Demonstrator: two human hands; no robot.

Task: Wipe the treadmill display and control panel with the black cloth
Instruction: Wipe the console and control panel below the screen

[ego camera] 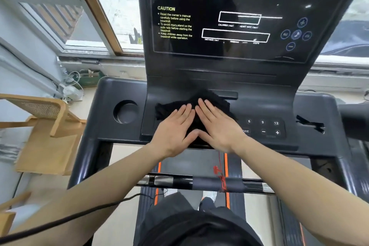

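Two flat hands, left hand (pixel 173 126) and right hand (pixel 216 124), on one black cloth (pixel 211 99).

Black cloth (pixel 209 99): crumpled, spread flat on the grey control panel, just below the display, partly hidden.
Display (pixel 229 12): tall glossy black screen, tilted back, unlit; white outlined boxes, yellow CAUTION text at left.
Control panel (pixel 265 127): dark grey deck; buttons 6, 9, 12, minus, plus right of the cloth.

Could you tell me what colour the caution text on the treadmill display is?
Yellow caution text, head view.
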